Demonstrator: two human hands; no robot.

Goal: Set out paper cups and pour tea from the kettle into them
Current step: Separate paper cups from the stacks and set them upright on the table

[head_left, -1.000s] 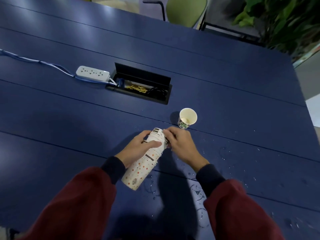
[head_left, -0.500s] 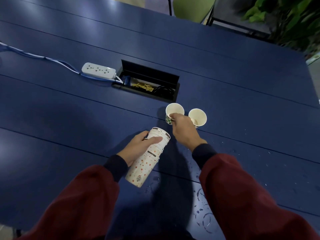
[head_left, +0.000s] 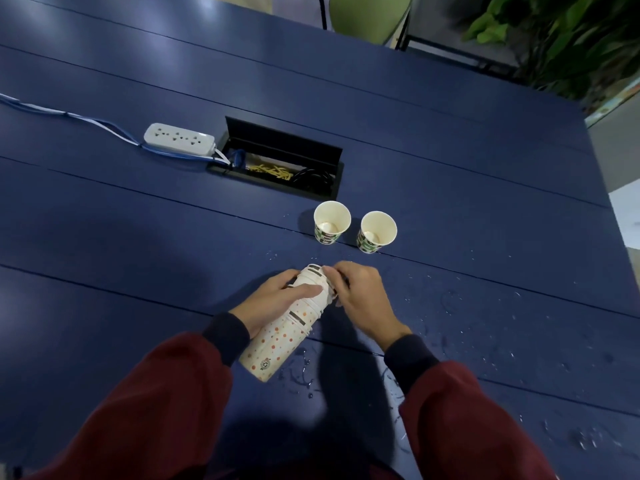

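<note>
Two empty paper cups stand upright side by side on the blue table (head_left: pixel 138 237): a left cup (head_left: pixel 331 221) and a right cup (head_left: pixel 377 231), both beyond my hands. My left hand (head_left: pixel 277 299) grips a tilted stack of dotted paper cups (head_left: pixel 287 330) around its upper part. My right hand (head_left: pixel 360 299) pinches the rim of the top cup at the stack's open end. No kettle is in view.
A white power strip (head_left: pixel 178 139) with blue cable lies at the left, next to an open black cable box (head_left: pixel 280 161) sunk into the table. Water droplets spot the table to the right and near me. A green chair (head_left: pixel 367 12) and a plant (head_left: pixel 561 39) stand beyond the far edge.
My right hand set a second cup down left of the first, let it go, and came back to the top of the stack. My left hand kept hold of the stack.
</note>
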